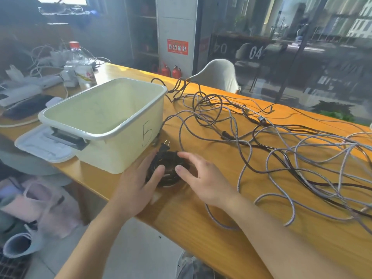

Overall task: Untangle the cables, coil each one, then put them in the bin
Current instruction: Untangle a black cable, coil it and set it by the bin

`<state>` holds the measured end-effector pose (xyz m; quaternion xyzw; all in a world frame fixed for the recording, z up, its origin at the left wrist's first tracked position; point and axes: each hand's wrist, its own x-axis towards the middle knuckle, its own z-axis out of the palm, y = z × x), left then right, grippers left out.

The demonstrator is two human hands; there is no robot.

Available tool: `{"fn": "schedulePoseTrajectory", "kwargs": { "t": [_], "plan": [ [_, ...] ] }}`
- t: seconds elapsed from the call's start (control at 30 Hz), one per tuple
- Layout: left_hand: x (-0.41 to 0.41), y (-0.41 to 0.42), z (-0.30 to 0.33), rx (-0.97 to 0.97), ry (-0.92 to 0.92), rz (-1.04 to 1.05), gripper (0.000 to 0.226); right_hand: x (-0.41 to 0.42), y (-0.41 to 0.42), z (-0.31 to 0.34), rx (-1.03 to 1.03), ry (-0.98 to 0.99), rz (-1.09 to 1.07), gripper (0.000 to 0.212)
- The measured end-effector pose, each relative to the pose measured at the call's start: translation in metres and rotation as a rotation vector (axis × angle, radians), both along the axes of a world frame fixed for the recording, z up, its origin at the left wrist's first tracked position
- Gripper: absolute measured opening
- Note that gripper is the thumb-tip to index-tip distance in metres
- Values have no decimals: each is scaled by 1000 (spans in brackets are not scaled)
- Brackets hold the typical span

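both hands on dark coiled cable on tabletop, bin at its 11 o'clock. left hand and right hand fingers spread, pressing coil. tangled cables at 3 o'clock.

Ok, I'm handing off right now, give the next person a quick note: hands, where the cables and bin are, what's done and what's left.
Left hand and right hand: both rest on the coiled black cable, fingers fairly straight, on the table in front of the bin.
Bin: open, nothing visible inside, lid beside it.
Done: one black cable coiled, its plug sticking out.
Left: bin that coil, then untangle and coil the grey and dark cables spread to the right.
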<state>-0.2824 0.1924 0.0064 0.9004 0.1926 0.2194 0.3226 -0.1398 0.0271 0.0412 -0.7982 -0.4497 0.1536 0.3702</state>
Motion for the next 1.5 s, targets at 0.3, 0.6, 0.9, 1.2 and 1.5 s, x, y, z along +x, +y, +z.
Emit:
{"fn": "schedulePoseTrajectory", "kwargs": {
  "t": [0.3, 0.6, 0.9, 1.2, 1.5],
  "plan": [
    [13, -2, 7, 168, 316, 3, 89, 12, 3, -6, -50, -66, -58, 60],
    [20, -4, 3, 204, 332, -104, 83, 27, -3, -7, -119, -47, -28, 70],
    [34, -10, 4, 198, 222, 9, 79, 23, -19, -4, -53, -117, -59, 71],
    [33, -26, 8, 228, 100, 46, 85, 23, -42, -4, -27, -117, -48, 68],
    [43, -37, 7, 152, -45, 80, 64, 32, -55, -12, -136, -275, -30, 60]
  ]
}}
